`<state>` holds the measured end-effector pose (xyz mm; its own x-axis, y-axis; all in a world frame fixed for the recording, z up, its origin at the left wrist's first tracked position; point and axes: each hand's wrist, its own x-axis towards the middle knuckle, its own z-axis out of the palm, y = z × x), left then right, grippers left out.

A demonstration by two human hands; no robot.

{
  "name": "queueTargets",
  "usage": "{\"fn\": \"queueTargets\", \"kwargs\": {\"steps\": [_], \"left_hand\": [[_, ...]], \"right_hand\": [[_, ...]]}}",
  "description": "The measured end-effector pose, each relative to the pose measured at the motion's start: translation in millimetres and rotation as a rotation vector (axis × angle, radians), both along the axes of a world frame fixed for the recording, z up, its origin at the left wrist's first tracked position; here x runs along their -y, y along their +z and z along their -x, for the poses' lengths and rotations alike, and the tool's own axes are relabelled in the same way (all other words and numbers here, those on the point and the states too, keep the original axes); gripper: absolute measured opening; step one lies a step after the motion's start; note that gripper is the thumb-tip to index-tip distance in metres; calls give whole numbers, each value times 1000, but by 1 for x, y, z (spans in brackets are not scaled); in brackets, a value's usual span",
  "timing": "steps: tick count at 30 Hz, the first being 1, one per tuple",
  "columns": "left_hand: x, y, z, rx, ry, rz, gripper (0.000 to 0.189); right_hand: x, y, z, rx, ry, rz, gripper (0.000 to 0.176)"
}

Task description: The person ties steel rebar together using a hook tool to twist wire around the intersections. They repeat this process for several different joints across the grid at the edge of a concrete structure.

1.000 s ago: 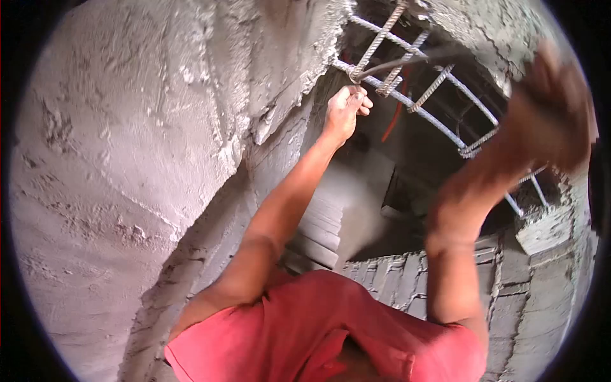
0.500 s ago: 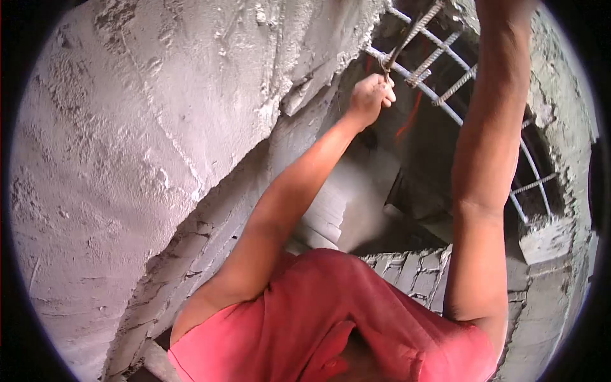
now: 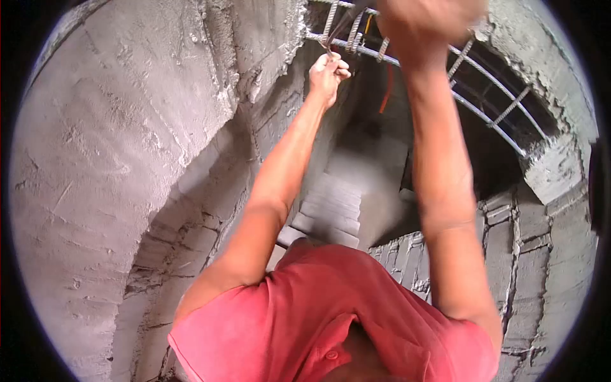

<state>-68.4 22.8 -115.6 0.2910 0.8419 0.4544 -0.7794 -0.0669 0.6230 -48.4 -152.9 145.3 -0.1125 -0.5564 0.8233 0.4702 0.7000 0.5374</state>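
My left hand is closed, its fingers pinched on a thin wire at a crossing of the ribbed steel rebar. A dark slim rod slants up from that crossing toward my right hand. My right hand is raised in front of the rebar at the top edge, smeared by motion and partly cut off. Its fingers cannot be made out, nor whether it holds the rod.
Rough plastered concrete rises on the left. A broken concrete edge borders the rebar grid on the right. Brickwork lies below it. An orange-red strip hangs under the bars, before a dark opening.
The view has shifted, so the rebar and my left hand appear further left and higher. My right hand, mostly out of frame before, has come into view near the rod. The left hand stays closed at the crossing.
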Motion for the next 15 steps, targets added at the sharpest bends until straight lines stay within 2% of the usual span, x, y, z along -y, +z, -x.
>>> {"fn": "queueTargets", "kwargs": {"steps": [1,3,5,7,8,9,11,13,15], "left_hand": [[-2,0,3,-21,-28,0,9],[2,4,11,-42,-45,49,10],[2,2,16,-34,-77,34,11],[3,5,15,-11,-117,16,12],[8,6,18,5,-144,32,14],[9,7,18,23,-169,49,15],[8,2,13,26,-169,24,19],[17,10,10,93,-164,56,24],[24,16,5,10,-89,68,36]], "right_hand": [[29,-36,-11,-108,-23,60,12],[56,-67,-36,-347,-86,291,14],[58,-87,-71,-326,218,360,26],[71,-114,-83,-475,128,448,21],[86,-127,-80,-594,-18,612,27],[93,-140,-77,-612,51,724,34],[118,-161,-79,-643,-188,1001,36],[137,-175,-89,-603,-166,1303,37],[149,-169,-98,-538,-249,1566,37]]}}
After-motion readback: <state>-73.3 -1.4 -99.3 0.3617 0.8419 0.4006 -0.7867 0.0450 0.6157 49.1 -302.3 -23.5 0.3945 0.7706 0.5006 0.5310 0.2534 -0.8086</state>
